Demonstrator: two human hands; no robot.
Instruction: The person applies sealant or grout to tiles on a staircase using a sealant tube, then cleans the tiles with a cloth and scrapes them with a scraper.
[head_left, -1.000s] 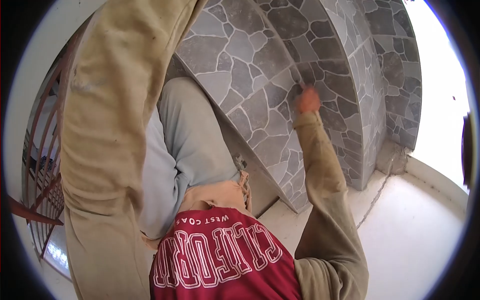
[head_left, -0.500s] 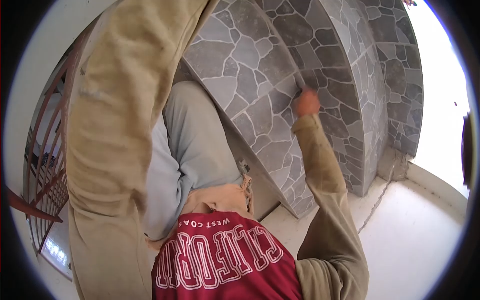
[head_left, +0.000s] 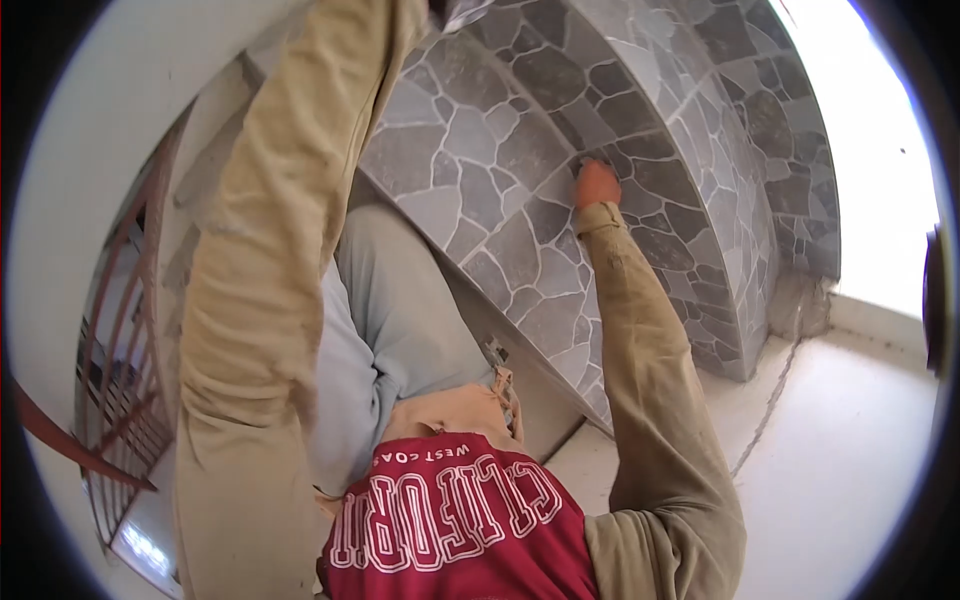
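Observation:
My right hand (head_left: 598, 185) is closed at the inner corner where a stone-patterned tread (head_left: 520, 240) meets the upright riser (head_left: 655, 165). Its fingers are curled against the joint, and whatever they may hold is too small to make out. Tiles in irregular grey shapes with pale joints cover both surfaces. My left sleeve (head_left: 260, 270) reaches up to the top edge of the view, where the left hand is mostly cut off and its fingers do not show. Beside that cuff is a pale, shiny, crumpled thing (head_left: 466, 13).
A reddish-brown metal railing (head_left: 125, 400) runs along the left. My bent leg (head_left: 400, 290) rests beside the tiled step's slanting edge. To the right stand another tiled riser (head_left: 750, 200) and a pale floor (head_left: 840, 420) with a crack.
My left arm has swung up and inward, bringing its cuff and the pale shiny thing into view. My right hand, blurred before, is now sharper and slightly higher along the joint.

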